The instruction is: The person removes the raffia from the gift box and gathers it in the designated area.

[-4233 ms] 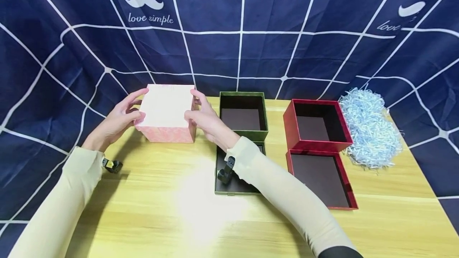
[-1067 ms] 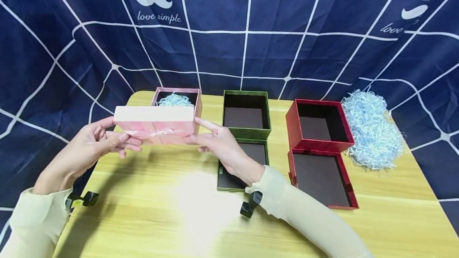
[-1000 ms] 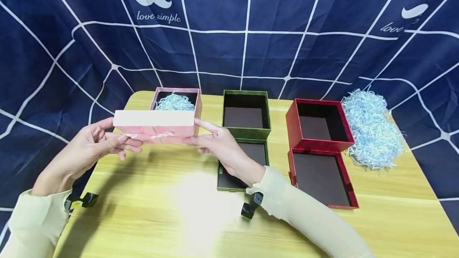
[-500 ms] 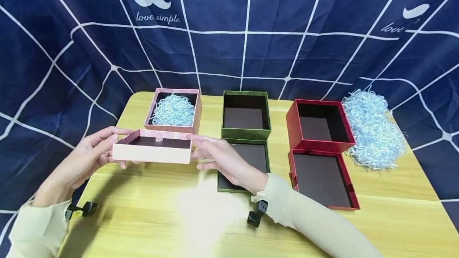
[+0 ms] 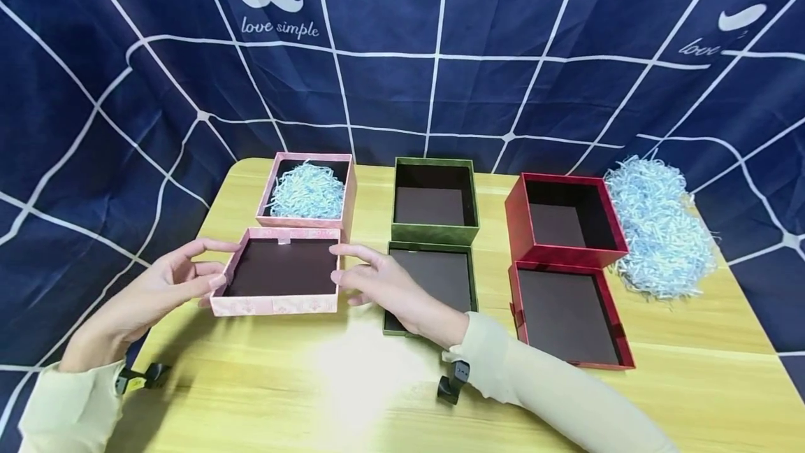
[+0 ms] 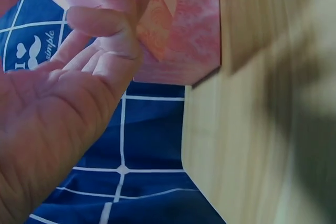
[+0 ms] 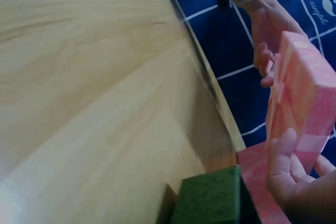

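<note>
My left hand point(image 5: 160, 292) holds the left side of a pink box lid point(image 5: 274, 305), its thumb at the front corner. At the right edge, my right hand point(image 5: 390, 292) grips the same lid between thumb and fingers. The lid's dark inside faces up, just in front of the matching pink box point(image 5: 348, 194). Blue shredded paper point(image 5: 308, 191) fills much of that box. In the right wrist view the lid point(image 7: 299, 87) is off the table between both hands, its outer face with a ribbon-like strip. In the left wrist view the patterned pink surface point(image 6: 194, 30) is beyond my palm.
A green box point(image 5: 434, 233) stands mid-table with its upturned lid point(image 5: 440, 278) in front. Right of it are a red box point(image 5: 575, 256) and its upturned red lid point(image 5: 613, 313). A pile of blue shredded paper point(image 5: 666, 229) lies at the far right. Dark blue cloth point(image 5: 377, 89) hangs behind.
Both hands have lifted the lid off the pink box, brought it toward me and turned it inside up. The shredded paper in the box has come into view.
</note>
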`<action>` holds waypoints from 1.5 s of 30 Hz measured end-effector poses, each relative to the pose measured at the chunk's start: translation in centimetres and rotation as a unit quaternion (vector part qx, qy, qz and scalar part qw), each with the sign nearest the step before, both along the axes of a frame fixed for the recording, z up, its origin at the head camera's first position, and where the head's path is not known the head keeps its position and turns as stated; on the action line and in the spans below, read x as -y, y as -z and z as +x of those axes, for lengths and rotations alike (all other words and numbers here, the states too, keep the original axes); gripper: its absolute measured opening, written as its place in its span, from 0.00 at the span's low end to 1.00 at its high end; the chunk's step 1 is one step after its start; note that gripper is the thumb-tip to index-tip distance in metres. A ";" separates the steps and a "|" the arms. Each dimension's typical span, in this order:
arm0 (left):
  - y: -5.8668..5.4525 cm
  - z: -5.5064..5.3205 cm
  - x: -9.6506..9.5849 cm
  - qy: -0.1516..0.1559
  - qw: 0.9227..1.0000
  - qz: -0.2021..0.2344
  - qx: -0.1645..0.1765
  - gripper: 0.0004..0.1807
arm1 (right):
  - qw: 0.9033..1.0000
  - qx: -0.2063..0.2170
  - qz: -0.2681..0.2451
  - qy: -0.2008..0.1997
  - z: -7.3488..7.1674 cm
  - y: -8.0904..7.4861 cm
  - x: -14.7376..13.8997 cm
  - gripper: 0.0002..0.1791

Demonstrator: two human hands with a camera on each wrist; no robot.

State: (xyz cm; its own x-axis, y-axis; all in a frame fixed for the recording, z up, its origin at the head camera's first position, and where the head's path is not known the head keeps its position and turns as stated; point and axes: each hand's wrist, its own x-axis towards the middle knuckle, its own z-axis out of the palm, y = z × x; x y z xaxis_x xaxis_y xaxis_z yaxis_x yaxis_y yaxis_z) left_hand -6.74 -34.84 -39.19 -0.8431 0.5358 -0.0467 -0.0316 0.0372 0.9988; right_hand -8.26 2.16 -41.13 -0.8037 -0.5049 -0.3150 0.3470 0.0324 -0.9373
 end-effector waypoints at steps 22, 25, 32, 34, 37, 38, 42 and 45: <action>3.7 0.2 0.0 0.077 0.992 -0.095 0.017 0.50 | 0.999 0.003 0.044 -0.015 1.1 2.0 1.7 0.43; 4.0 0.0 0.1 0.087 0.992 -0.089 0.025 0.53 | 0.997 -0.021 0.071 -0.018 1.2 2.2 2.0 0.43; 4.7 -0.1 -0.1 0.095 0.989 -0.111 0.020 0.55 | 0.989 -0.069 0.130 -0.019 1.7 2.4 2.6 0.49; 4.9 -0.1 -0.1 0.101 0.989 -0.107 0.017 0.56 | 0.988 -0.076 0.134 -0.016 1.8 2.4 2.7 0.50; 5.2 -0.1 -0.2 0.106 0.989 -0.099 0.014 0.58 | 0.987 -0.077 0.143 -0.001 1.9 2.6 3.0 0.52; 5.2 -0.1 -0.3 0.107 0.989 -0.099 0.013 0.59 | 0.986 -0.075 0.146 0.008 1.9 2.6 3.1 0.52; 5.4 -0.2 -0.5 0.099 0.988 -0.116 0.005 0.60 | 0.985 -0.064 0.154 0.037 2.0 2.7 3.5 0.53; 5.5 -0.2 -0.5 0.095 0.988 -0.125 0.012 0.61 | 0.986 -0.062 0.151 0.045 2.0 2.6 3.6 0.53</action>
State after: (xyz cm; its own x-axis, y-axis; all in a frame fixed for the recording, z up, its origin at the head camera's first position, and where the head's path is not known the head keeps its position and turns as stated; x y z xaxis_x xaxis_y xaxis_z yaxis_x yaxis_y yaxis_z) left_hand -6.98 -34.30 -44.74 -0.7258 0.6532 -0.2156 -0.0230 0.2903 0.9567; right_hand -6.23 -1.42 -43.77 -0.8823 -0.3282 -0.3373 0.2451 0.2914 -0.9247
